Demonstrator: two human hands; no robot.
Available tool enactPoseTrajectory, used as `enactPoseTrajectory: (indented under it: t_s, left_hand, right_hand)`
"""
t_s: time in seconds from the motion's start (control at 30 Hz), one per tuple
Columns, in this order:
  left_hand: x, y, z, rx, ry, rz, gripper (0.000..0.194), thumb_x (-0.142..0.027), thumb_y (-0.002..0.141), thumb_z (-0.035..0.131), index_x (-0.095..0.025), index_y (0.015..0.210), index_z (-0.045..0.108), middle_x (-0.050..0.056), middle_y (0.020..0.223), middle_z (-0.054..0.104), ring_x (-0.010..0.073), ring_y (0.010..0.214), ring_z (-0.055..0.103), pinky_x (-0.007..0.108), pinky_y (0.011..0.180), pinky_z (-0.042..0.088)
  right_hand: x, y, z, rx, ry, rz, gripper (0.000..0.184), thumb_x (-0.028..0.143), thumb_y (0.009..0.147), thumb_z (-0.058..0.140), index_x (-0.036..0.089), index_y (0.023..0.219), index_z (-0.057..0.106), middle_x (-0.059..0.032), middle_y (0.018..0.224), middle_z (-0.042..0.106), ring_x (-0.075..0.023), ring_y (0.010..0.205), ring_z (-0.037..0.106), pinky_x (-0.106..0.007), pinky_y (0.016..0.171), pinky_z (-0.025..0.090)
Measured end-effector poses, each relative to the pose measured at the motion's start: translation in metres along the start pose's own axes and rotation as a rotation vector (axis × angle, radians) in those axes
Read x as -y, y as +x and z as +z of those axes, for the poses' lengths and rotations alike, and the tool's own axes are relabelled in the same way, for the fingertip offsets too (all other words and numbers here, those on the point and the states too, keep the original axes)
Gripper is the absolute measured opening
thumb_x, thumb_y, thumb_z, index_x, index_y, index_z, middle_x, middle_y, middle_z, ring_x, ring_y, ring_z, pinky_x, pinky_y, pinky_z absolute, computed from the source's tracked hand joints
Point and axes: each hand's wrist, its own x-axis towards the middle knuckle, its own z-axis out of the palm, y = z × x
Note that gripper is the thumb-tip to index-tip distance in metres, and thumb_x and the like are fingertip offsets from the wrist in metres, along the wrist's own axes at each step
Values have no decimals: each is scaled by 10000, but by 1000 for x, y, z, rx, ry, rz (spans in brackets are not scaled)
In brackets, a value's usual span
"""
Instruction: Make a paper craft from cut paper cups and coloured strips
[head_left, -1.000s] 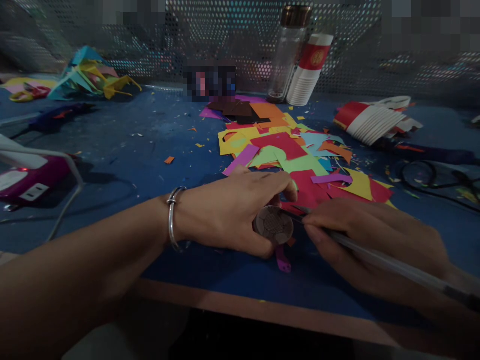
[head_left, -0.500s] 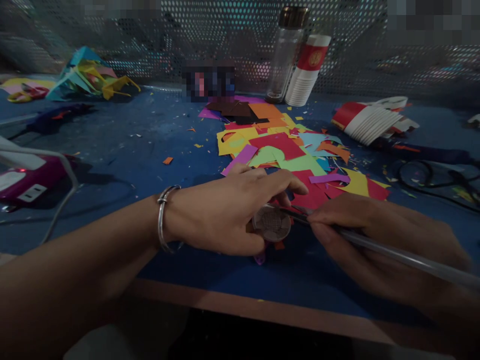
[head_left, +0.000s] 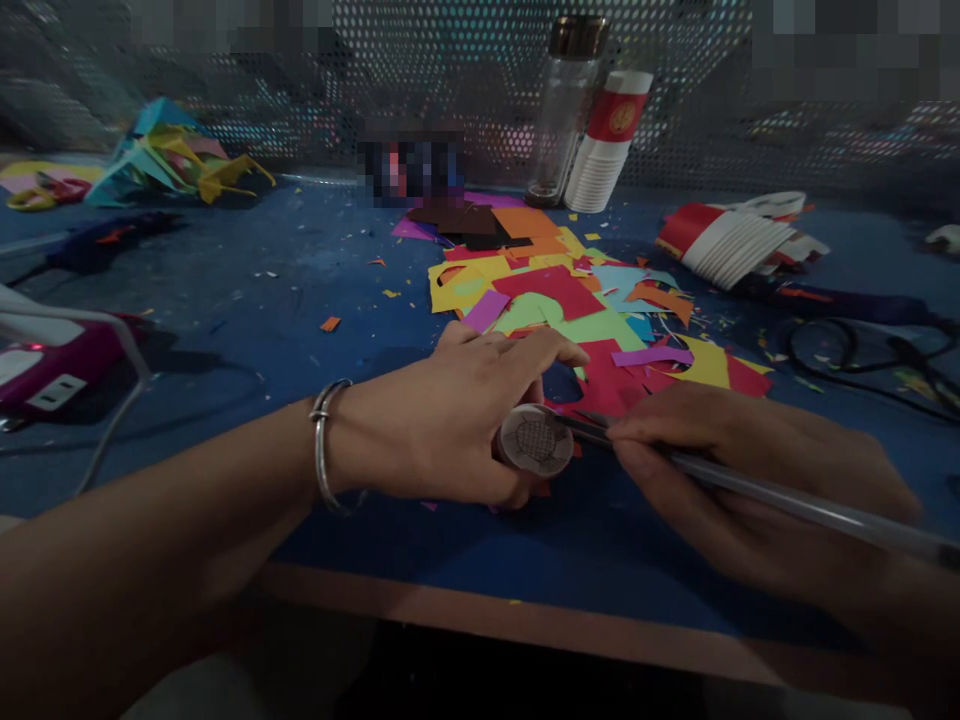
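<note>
Along the near side of the blue table, behind its pale brownish edge, two bare hands meet over a small round piece. The left hand is partly curled, thumb and fingers closed about the piece's left side, the index finger arched above it. The right hand pinches a slender pen-like tool between thumb and fingers, its dark tip at the piece's far right rim; whether the tip touches cannot be told.

The likeliest trouble is a slip: the smooth, round rim gives the tip little to bear on, and should the piece turn in the left hand's grip, the point could skid towards those fingertips. Loose paper scraps just beyond could also catch on a knuckle and drag.

The piece's patterned face is turned up towards the wearer; being round, that face shows no long axis. The tool's long axis runs slantwise from the near right, its tip pointing left and slightly away.

Farther off, a cord loops at the right; beyond stand a lidded bottle and stacked paper cups, before a perforated screen.
</note>
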Motion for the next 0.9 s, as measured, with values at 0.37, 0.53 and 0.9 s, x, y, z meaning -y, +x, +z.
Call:
enactPoseTrajectory:
  t_s: [0.37,0.53,0.9]
  left_hand:
    - [2,-2,1,9,-48,114,667,-222,749,683,-245,1375,451,71,1260,650,298,1175,593,453,1019,389]
    - [3,-1,4,-19,-30,130,693,-198,729,734,-228,1362,454,63,1255,647,280,1165,592,424,1009,392]
    - [3,1,3,-2,-61,111,683,-183,724,723,-207,1353,458,52,1190,682,266,1144,618,391,984,405]
  right_hand:
    - [-2,0,1,22,8,-1,142,124,933,543,239,892,614,4,780,761,-145,677,739,-210,618,554]
    - [-3,-2,3,66,51,15,139,121,941,535,233,904,609,8,793,761,-126,665,724,-194,637,546]
    - [-1,-2,5,87,90,36,140,126,944,538,224,896,625,1,788,757,-123,657,715,-197,653,541]
